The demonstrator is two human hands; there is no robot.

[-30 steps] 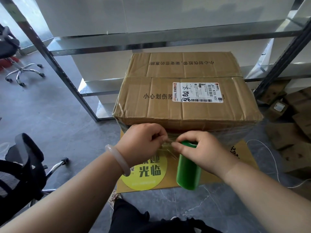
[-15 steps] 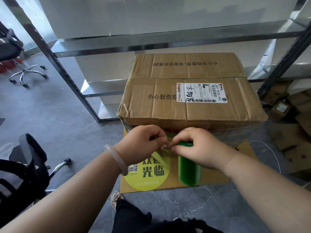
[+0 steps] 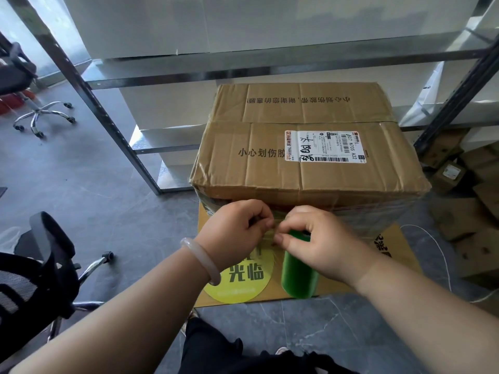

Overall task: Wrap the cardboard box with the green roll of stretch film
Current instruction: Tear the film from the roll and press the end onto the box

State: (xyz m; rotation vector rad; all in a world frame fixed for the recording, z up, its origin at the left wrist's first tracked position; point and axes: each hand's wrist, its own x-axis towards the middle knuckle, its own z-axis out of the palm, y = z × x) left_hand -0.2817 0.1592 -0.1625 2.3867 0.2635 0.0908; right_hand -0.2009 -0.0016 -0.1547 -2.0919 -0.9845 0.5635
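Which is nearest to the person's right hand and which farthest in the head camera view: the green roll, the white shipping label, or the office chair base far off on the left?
From the right hand:
1. Green roll, held in that hand, hanging just below it.
2. White shipping label, up on the cardboard box top, behind the hand.
3. Office chair base, far at the upper left on the floor.

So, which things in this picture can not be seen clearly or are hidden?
- Head view: the top of the green roll of stretch film is covered by the right hand.
- The clear film pinched between the left hand and the right hand is too transparent to trace.
- The near side of the brown cardboard box is partly hidden by both hands.
- The small print on the white shipping label is unreadable.
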